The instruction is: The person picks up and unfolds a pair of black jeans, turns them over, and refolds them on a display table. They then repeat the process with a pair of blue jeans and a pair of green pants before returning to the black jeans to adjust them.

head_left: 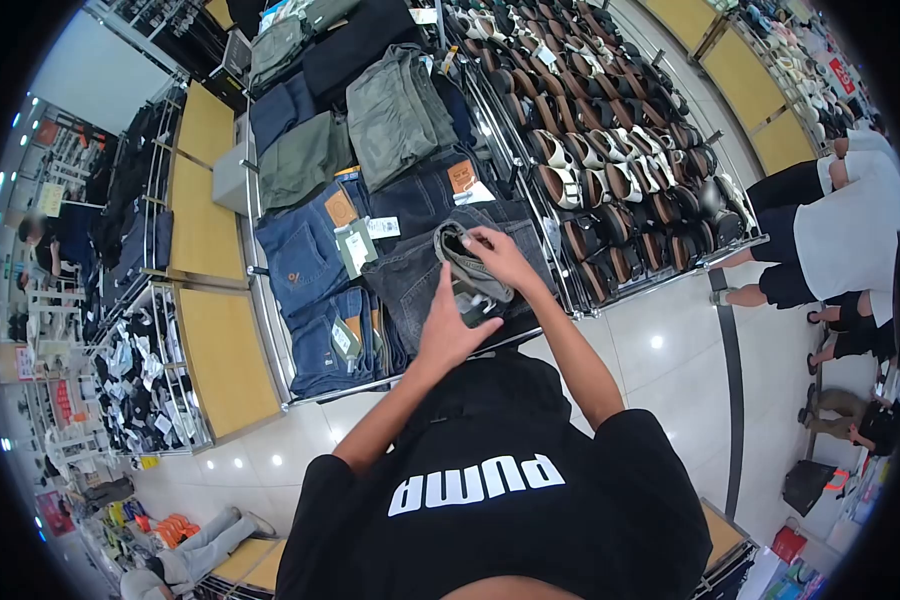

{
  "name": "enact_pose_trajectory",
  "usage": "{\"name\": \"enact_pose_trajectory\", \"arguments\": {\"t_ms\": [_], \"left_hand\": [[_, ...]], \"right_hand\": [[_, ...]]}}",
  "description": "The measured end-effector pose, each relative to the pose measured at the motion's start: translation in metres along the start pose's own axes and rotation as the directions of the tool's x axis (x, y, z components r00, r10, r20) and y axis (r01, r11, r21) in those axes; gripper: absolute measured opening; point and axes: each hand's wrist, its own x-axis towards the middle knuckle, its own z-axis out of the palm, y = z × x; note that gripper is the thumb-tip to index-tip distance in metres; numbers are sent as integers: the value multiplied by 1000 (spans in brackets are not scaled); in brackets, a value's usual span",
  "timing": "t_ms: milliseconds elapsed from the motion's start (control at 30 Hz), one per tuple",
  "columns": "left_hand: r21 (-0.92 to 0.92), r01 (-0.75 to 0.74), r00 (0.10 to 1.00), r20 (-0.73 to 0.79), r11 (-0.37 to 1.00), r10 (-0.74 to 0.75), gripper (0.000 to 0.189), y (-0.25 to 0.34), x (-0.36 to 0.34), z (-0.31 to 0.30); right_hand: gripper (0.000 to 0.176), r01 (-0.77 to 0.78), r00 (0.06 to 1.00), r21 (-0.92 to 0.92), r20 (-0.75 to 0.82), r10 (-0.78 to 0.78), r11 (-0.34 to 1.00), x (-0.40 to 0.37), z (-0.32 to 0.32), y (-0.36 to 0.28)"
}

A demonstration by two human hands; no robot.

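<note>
A rolled pair of dark grey jeans (pixel 454 240) lies on the folded dark jeans (pixel 402 290) at the front of the display table. My right hand (pixel 502 262) grips the roll at its upper right, fingers curled over the fabric edge. Against the lower left side of the roll is my left hand (pixel 452 328), its fingers stretched out and the thumb spread wide. Part of the roll is hidden behind both hands. Left of them lie folded blue jeans (pixel 305 255) with a brown patch and a green tag (pixel 354 250).
Folded olive trousers (pixel 305 160) and grey-green camouflage trousers (pixel 395 115) lie farther back. A metal rail separates the clothes from rows of sandals (pixel 620 180) on the right. A person in a white shirt (pixel 845 240) stands at the far right. Wooden panels (pixel 228 350) edge the left side.
</note>
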Motion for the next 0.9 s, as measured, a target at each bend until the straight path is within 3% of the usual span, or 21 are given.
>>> {"name": "enact_pose_trajectory", "arguments": {"t_ms": [67, 200, 267, 367, 400, 433, 500, 533, 567, 633, 667, 733, 767, 833, 900], "left_hand": [[24, -16, 1000, -12, 1000, 16, 120, -20, -1, 28], [184, -126, 986, -83, 975, 143, 128, -42, 10, 55], [221, -150, 982, -77, 964, 171, 130, -44, 15, 55], [169, -247, 967, -14, 954, 253, 116, -49, 26, 48], [137, -286, 953, -58, 948, 296, 100, -41, 28, 37], [136, -287, 953, -60, 948, 297, 100, -44, 32, 29], [-210, -181, 970, 122, 961, 210, 84, -53, 41, 10], [-288, -138, 975, 129, 948, 181, 70, -49, 42, -3], [-287, -134, 976, 125, 948, 176, 70, -55, 46, -10], [-485, -32, 987, 121, 874, 103, 61, -67, 57, -25], [-536, 64, 990, 143, 842, 16, 52, -71, 60, -34], [-671, 94, 994, 106, 735, -30, 48, -76, 68, -49], [-742, 117, 993, 108, 660, -55, 49, -77, 70, -58], [-834, 185, 976, 95, 519, -196, 49, -89, 74, -70], [-912, 209, 943, 93, 352, -318, 43, -98, 73, -85]], "right_hand": [[38, -98, 988, 185, 134, 74, 978, -15, 8, 14], [50, -191, 963, 241, 233, 134, 952, -34, 8, 10], [61, -359, 914, 456, 347, 209, 814, -38, 0, -7], [70, -328, 923, 537, 359, 142, 777, -40, -10, -9], [76, -393, 892, 581, 430, 141, 713, -39, -16, -8], [76, -392, 892, 580, 430, 141, 714, -39, -22, -7], [80, -283, 918, 431, 380, 112, 857, -39, -29, -6], [80, -285, 916, 430, 385, 112, 857, -41, -29, -6], [84, -228, 931, 320, 350, 109, 920, -45, -27, -7], [93, -109, 957, 78, 279, 84, 991, -51, -25, -7], [93, -110, 956, 76, 281, 85, 991, -51, -25, -6], [65, -25, 998, -159, 55, 34, 987, -49, -24, 1], [65, -25, 998, -160, 56, 34, 987, -47, -27, 3], [36, -64, 995, -288, -97, 38, 955, -37, -37, 3], [24, 8, 992, -47, -122, -13, 999, -27, -42, 6]]}}
